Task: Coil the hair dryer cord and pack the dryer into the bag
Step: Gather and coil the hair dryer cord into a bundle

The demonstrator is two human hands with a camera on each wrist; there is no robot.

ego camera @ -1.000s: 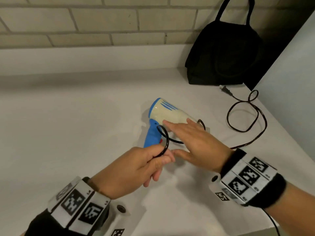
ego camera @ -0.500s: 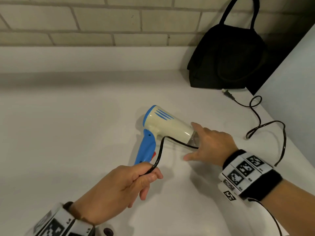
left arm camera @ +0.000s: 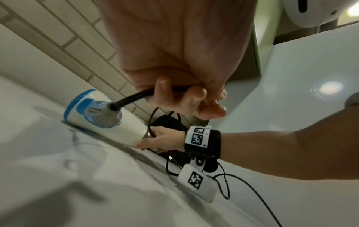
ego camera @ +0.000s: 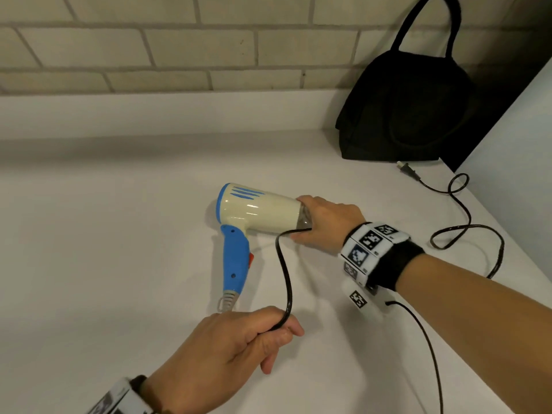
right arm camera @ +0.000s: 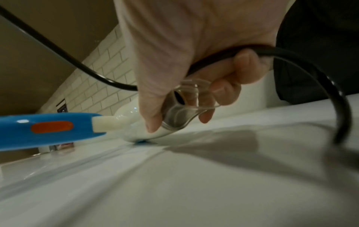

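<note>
From the head view, the hair dryer lies on its side on the white counter, its blue handle pointing toward the near edge. The right hand wraps around the clear nozzle end with the cord caught under its fingers. The left hand, nearer, is curled around the cord just beside the handle's base. The black bag stands at the far right against the brick wall, the plug lying just in front of it.

The left wrist view shows the fingers closed on the cord where it leaves the grey strain relief.

The right wrist view shows thumb and fingers curled around the transparent nozzle, the cord pinned against the palm.
</note>
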